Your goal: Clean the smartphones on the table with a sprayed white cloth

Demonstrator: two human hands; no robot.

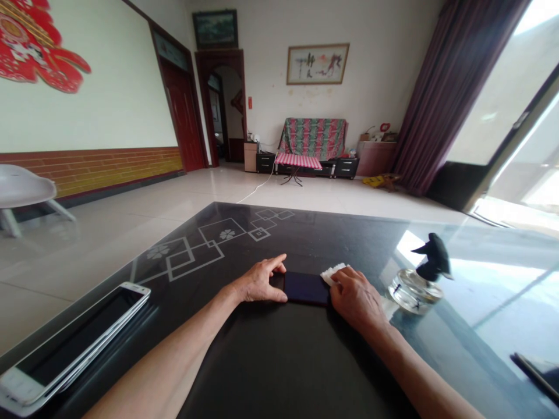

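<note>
White phone (pixel 74 343) is right at the near-left corner of the table (pixel 271 372), face up, closest thing to me and well away from either hand.

My left hand (pixel 261 282) lies flat and open on the glass. The fingers are stretched out, the forefinger points away from me, and the thumb runs along the near edge of the dark phone (pixel 305 288) at its left end. My right hand (pixel 356 299) is at the other end with the fingers curled down, bunching a tissue (pixel 332 272) against the phone's right edge. A white corner of it sticks out past my fingertips.

So the dark phone sits flat between my two hands, touching both, about mid-table. I'd call this the start of a wipe: one hand pins it, the other has the tissue at the edge, and the screen between them is bare. I reckon a pass across needs the left to hold firm, since glass on glass is slippy, and the tissue kept flat rather than balled up.

Just right of my right hand there's a glass ashtray (pixel 414 294) with a black thing (pixel 432 259) perched on it; can't tell what it is. Another dark gadget (pixel 539 375) pokes in at the far-right edge. Past the table there's a white chair (pixel 24 189) on the left and a covered sofa (pixel 312 138) at the back wall.
</note>
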